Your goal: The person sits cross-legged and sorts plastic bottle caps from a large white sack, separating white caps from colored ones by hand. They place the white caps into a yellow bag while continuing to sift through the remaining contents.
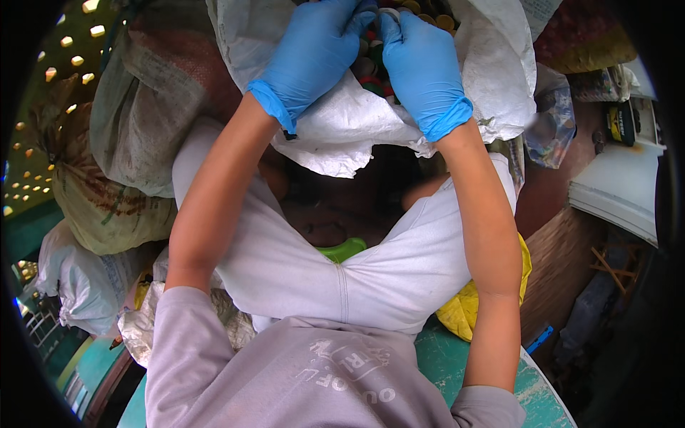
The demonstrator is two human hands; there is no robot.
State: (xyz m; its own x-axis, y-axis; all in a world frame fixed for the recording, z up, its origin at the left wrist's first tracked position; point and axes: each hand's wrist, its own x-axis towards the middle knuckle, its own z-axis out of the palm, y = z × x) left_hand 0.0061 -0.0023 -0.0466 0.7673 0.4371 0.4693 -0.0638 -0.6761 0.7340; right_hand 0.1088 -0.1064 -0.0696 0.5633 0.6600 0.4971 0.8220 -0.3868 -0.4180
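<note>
My left hand (318,51) and my right hand (423,67), both in blue disposable gloves, meet at the top edge of the view over an open white woven sack (342,123). Inside lie many plastic bottle caps (369,67), among them red, green, grey and yellow ones. A pale round cap (389,12) is pinched at my right thumb and forefinger. The left thumb comes close to it; a dark, small thing shows by the left fingertips, too cut off to name. The ends of the left fingers are hidden.
Filled sacks (144,107) and a tied bag (112,208) crowd the left side. A yellow plastic bag (465,310) lies by my right hip on a worn green seat (444,358). Something bright green (342,250) shows between my legs. A white ledge (615,192) stands at right.
</note>
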